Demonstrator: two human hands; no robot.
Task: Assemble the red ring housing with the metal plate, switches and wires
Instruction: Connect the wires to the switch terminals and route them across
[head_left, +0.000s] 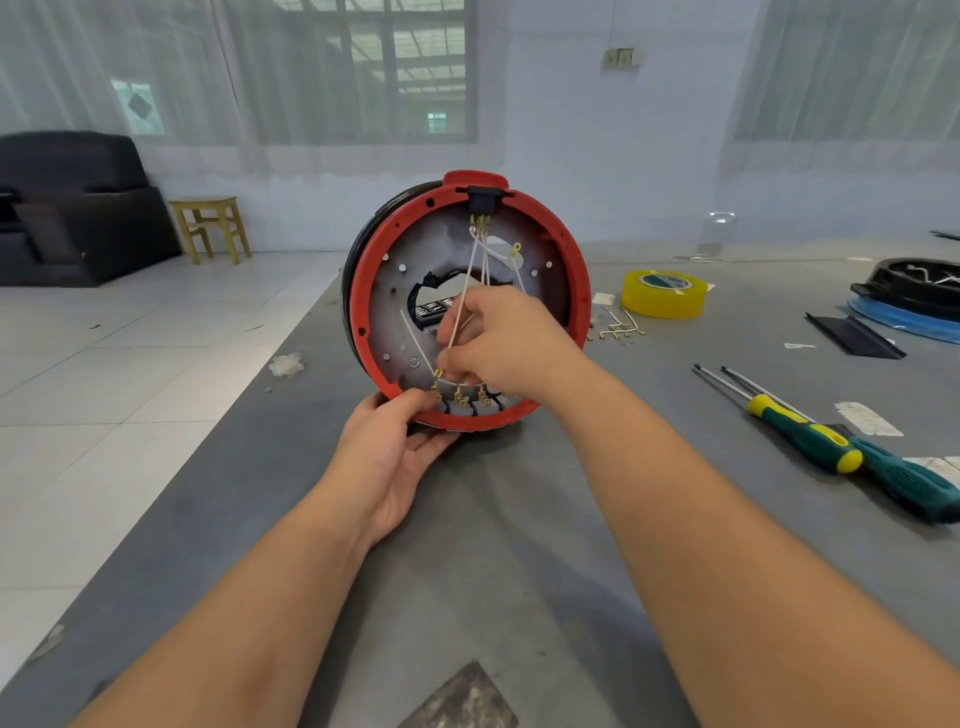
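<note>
Red ring housing (574, 291) stands on edge on the grey tabletop (519, 519), open face toward me. Inside it: metal plate (415, 270) with a ragged centre hole, black switches (467, 406) along the bottom rim, another black switch (485, 196) at the top. White wires (470, 270) run down from the top switch. My left hand (387, 457) grips the lower rim. My right hand (506, 345) pinches the wires near their brass terminals, in front of the plate. Yellow tape roll (665, 293) and screwdrivers (831, 441) lie to the right.
</note>
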